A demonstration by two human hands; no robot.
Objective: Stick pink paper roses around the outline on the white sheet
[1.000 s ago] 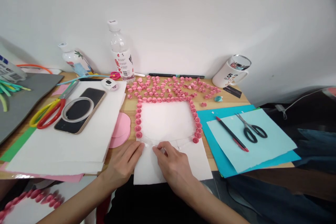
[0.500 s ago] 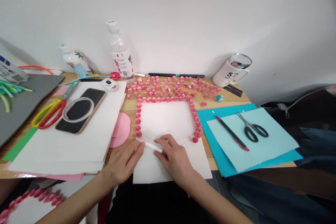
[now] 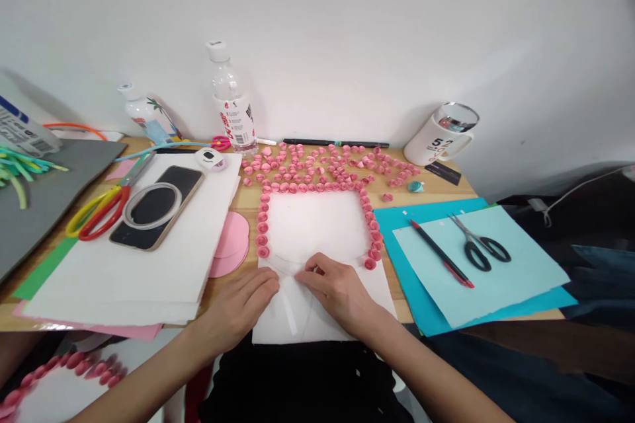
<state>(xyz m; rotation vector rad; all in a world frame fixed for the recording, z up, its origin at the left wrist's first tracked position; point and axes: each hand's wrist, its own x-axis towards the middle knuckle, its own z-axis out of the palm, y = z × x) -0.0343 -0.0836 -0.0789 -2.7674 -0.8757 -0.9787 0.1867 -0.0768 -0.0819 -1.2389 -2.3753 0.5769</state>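
A white sheet [image 3: 317, 231] lies in front of me, edged on three sides with small pink rolled paper roses [image 3: 262, 228]. More loose roses [image 3: 322, 165] lie in a heap behind it. My left hand [image 3: 238, 307] rests flat on the sheet's lower left edge, fingers stretched out. To its right, my right hand [image 3: 337, 291] has its fingers curled, and thumb and forefinger pinch the top of a thin pale strip [image 3: 291, 317]. The strip runs down over the sheet toward me.
On white paper at the left lie a phone [image 3: 159, 205] with a tape ring and red-yellow scissors [image 3: 99, 208]. Pink discs [image 3: 231, 244] sit beside the sheet. Two bottles [image 3: 233, 106] and a mug [image 3: 439, 135] stand at the wall. Black scissors [image 3: 481, 244] and a pencil [image 3: 441, 254] lie on blue paper.
My right hand has drawn the pale strip off its level line on the sheet, so it now hangs toward me. The left hand stayed on the sheet's edge.
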